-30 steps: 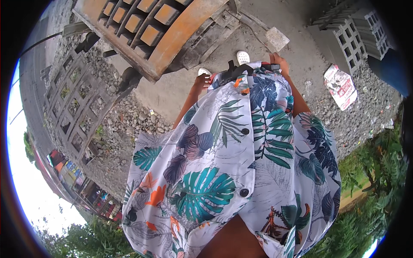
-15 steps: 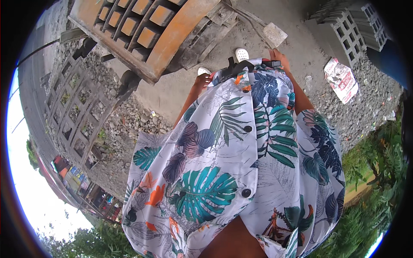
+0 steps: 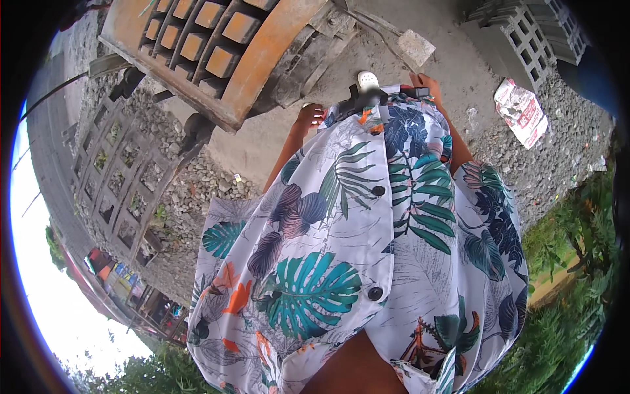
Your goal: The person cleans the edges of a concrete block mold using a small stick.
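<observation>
Grey ground [image 3: 453, 62] beneath both hands [image 3: 310, 116] [image 3: 428, 88] beside leaf-print shirt [image 3: 354, 243], whether open or closed unclear

Bare grey ground [image 3: 246, 144] meets loose gravel [image 3: 567, 134] — green plants [image 3: 577, 328] at lower right, bright white sky [image 3: 56, 289] at left.

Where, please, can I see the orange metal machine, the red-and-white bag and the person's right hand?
Orange metal machine [image 3: 222, 62]: head view, on a square orange face in its grid.
Red-and-white bag [image 3: 520, 113]: head view, on its middle.
Right hand [image 3: 428, 85]: head view, on the back of it.
</observation>
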A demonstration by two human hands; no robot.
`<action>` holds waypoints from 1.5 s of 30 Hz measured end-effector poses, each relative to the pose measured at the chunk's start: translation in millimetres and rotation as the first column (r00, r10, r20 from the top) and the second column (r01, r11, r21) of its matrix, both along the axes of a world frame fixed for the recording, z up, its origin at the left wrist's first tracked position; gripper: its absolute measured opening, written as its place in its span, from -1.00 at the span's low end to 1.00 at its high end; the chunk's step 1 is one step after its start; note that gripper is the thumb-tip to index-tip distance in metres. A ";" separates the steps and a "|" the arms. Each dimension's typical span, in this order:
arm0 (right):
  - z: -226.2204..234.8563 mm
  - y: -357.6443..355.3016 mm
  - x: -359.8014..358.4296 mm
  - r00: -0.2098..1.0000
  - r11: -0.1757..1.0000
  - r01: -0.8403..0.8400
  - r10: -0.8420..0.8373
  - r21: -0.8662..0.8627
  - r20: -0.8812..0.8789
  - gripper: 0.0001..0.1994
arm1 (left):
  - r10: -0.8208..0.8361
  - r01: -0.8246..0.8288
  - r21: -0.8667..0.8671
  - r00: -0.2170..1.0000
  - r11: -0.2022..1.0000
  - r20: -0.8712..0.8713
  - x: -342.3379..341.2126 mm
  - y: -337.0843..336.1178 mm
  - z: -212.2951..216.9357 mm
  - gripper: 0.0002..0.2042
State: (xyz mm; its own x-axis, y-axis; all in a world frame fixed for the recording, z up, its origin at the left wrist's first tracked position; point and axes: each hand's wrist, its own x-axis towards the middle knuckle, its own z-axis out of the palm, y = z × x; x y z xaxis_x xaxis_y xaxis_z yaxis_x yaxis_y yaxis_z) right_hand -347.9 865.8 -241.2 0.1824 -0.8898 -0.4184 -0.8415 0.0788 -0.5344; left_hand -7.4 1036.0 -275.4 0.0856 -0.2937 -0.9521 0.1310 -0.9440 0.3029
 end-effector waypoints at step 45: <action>23.9 42.6 -26.2 0.922 0.960 0.266 -0.281 0.091 0.267 -0.42 | -0.135 0.135 0.042 0.991 0.990 0.006 -13.6 -8.0 -16.0 -0.70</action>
State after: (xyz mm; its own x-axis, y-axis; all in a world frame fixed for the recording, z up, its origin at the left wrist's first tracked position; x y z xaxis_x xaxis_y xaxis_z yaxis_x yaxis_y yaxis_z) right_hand -374.1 908.5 -217.3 0.0497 -0.8995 -0.4341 -0.6043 0.3190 -0.7301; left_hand -21.1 1028.1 -291.5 0.0558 -0.2631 -0.9632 -0.0010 -0.9647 0.2634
